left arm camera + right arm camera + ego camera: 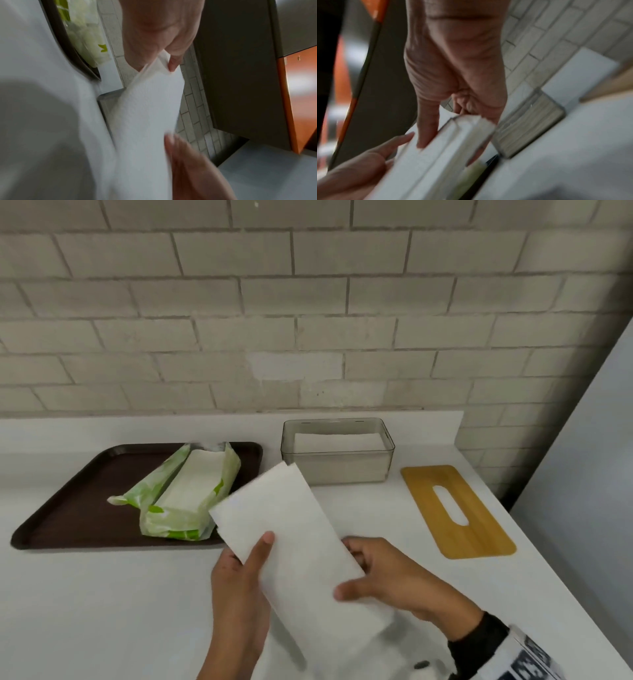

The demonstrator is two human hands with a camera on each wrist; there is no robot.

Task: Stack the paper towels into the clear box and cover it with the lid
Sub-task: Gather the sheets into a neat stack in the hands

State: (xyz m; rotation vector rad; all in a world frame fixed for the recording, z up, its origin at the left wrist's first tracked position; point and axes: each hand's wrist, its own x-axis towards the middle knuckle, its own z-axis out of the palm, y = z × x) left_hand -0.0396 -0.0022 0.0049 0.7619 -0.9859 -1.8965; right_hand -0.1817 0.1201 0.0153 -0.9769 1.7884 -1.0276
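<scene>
- Left hand (239, 583) and right hand (394, 577) both pinch a folded paper towel stack (294, 542), thumbs on top, fingers underneath.
- Clear box (337, 451) sits beyond the fingertips, already part-filled.
- Lid (455, 510) lies flat, right of the right hand.
- Likely best: keep edges squared, turn the stack to match the box, lower it flat.
- Risk: loose top sheets fanning out.

white counter (102, 611) | on it: brown tray (68, 508); clear box (337, 470); wooden lid (479, 529)
</scene>
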